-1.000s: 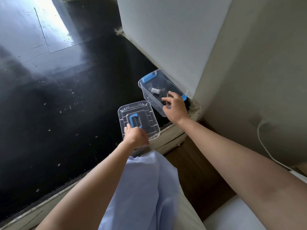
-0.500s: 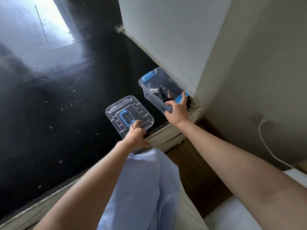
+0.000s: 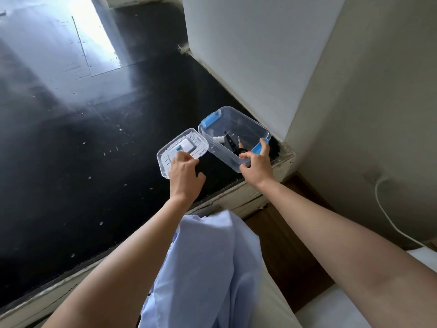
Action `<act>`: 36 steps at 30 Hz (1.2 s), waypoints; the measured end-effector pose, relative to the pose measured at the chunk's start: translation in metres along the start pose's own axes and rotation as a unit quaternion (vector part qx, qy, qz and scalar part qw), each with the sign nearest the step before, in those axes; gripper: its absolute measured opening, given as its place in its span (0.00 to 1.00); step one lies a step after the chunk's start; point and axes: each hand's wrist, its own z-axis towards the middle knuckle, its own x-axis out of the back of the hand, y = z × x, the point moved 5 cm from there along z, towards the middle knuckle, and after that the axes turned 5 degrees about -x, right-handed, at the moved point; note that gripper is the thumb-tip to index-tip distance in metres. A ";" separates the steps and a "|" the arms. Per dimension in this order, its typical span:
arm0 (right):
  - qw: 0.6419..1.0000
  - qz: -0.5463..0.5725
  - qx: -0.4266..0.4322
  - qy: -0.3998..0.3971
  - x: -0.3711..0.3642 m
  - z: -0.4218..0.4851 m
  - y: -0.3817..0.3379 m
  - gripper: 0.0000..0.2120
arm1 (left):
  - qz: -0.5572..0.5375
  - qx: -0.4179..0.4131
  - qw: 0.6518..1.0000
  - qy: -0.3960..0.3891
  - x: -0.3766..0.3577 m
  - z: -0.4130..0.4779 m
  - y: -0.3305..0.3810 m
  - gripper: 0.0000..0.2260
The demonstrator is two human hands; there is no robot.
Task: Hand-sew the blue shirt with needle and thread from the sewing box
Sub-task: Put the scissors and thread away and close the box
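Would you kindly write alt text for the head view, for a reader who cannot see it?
A person's right hand grips the near end of an open clear box on a black surface, while the left hand holds its lid alongside. A blue shirt lies in the lap.

The left hand (image 3: 185, 176) has brought the lid (image 3: 189, 143) just beside the sewing box (image 3: 236, 129). The right hand (image 3: 256, 165) now grips its near rim.
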 end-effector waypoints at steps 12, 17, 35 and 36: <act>0.999 -0.034 -0.022 -0.024 0.010 -0.047 -0.003 0.10 | -0.277 0.239 0.859 0.358 0.115 -0.034 -0.017 0.16; 0.997 -0.042 0.005 -0.070 -0.003 -0.054 -0.011 0.08 | -0.459 0.339 0.744 0.347 0.115 -0.049 -0.038 0.13; 0.935 0.314 -0.127 -0.107 -0.005 -0.021 -0.010 0.16 | -0.294 0.252 0.922 0.021 0.046 0.014 -0.047 0.17; 0.939 0.300 -0.133 -0.098 -0.006 -0.018 -0.009 0.15 | -0.217 0.246 0.945 -0.006 0.042 0.017 -0.048 0.20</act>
